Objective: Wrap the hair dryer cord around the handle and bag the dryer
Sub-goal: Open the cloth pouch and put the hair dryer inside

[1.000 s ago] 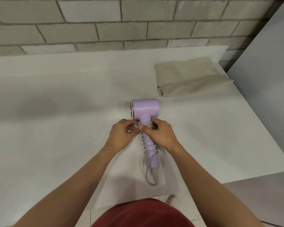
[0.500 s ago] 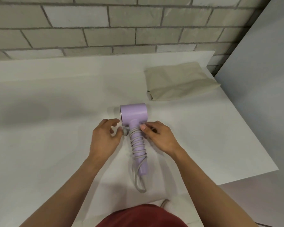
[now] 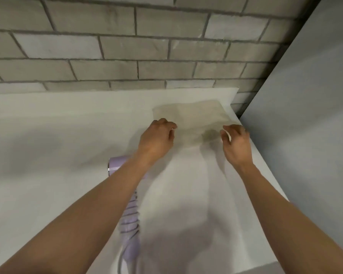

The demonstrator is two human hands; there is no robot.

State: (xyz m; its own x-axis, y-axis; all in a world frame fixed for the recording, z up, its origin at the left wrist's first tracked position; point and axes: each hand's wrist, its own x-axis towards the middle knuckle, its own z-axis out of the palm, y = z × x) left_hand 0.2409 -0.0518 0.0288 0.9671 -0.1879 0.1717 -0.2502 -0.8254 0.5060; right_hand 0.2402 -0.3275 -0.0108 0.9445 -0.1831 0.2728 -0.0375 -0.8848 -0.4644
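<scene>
1. The left forearm is bare along its whole visible length. It looks broad at the near edge of the picture and narrows evenly to a slim wrist.
2. The right forearm is bare too, with the same long taper to the wrist.
3. The left grip is a bare hand. It shows a smooth back and a rounded row of knuckles.
4. The right grip is also a bare hand, with a slender thumb and slim fingers.
5. Blur softens the outlines of both grips, so nails and skin creases cannot be made out.
</scene>
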